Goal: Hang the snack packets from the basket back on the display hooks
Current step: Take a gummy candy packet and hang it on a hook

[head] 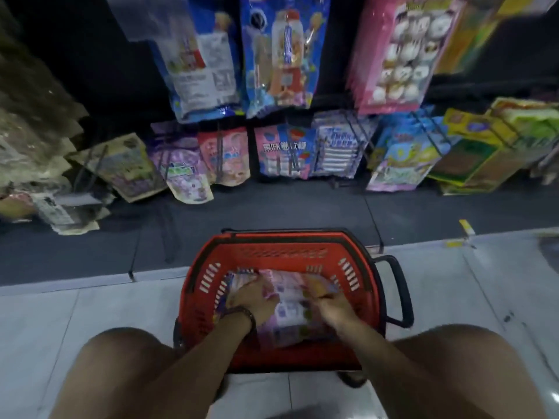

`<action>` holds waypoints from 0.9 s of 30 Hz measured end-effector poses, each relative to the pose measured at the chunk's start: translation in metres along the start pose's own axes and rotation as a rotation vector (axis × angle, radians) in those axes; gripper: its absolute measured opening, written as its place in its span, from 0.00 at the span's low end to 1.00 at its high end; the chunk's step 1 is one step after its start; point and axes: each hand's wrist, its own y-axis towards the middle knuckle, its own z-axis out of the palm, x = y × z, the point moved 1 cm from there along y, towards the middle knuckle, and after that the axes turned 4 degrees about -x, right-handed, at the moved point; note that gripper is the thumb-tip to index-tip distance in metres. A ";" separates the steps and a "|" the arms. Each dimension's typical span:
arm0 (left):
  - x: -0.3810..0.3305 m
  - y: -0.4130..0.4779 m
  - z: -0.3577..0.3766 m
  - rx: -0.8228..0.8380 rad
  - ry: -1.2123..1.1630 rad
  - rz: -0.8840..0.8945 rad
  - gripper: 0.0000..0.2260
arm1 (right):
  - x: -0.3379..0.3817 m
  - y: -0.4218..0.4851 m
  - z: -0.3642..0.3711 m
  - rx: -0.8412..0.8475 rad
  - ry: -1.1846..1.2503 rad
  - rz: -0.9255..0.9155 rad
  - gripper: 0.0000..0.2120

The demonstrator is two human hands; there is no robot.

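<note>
Head view of a restocking task, seen from a crouch between two bare knees. A red basket [281, 300] is set on the tiled floor [90, 322] directly before the display, and both hands are lowered into it. The left hand [252, 297] is laid with fingers curled over the pile of snack packets [290, 313], which is confined to the basket floor; a dark bracelet [246, 317] is worn at that wrist. The right hand [334, 303] is blurred at the right side of the pile, beside a yellowish packet; whether anything is actually pinched by it cannot be told. No packet is seen lifted clear of the basket.

The step in hand is judged to be the picking of a packet, with hanging not yet begun. On the dark display wall beyond, a lower row of hung packets [281, 152] and larger upper bags [281, 52] are shown, with thin wire display hooks [357, 131] projecting among them.

For the next move, one packet would have to be separated from the pile, its hang hole found and turned upward, and a hook carrying matching goods chosen before the packet is threaded on
</note>
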 end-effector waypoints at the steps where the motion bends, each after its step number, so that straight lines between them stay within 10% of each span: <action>1: 0.001 0.012 0.008 -0.010 -0.021 -0.068 0.11 | -0.002 0.001 -0.001 -0.011 0.042 -0.012 0.18; 6: -0.011 0.045 0.018 -0.057 -0.101 -0.332 0.29 | 0.007 0.013 -0.001 -0.047 0.210 0.024 0.12; 10: -0.014 0.064 0.038 0.016 -0.335 -0.518 0.22 | -0.012 0.037 0.013 -0.041 0.296 0.101 0.26; 16: -0.022 0.080 0.046 0.062 -0.441 -0.529 0.18 | -0.013 0.023 0.018 0.005 0.312 0.260 0.12; 25: -0.001 0.013 0.035 -0.128 -0.898 -0.527 0.29 | -0.008 0.011 -0.002 -0.055 0.116 0.056 0.27; 27: -0.004 -0.012 0.024 -0.093 -1.115 -0.527 0.17 | -0.010 0.000 -0.001 -0.007 0.171 0.065 0.30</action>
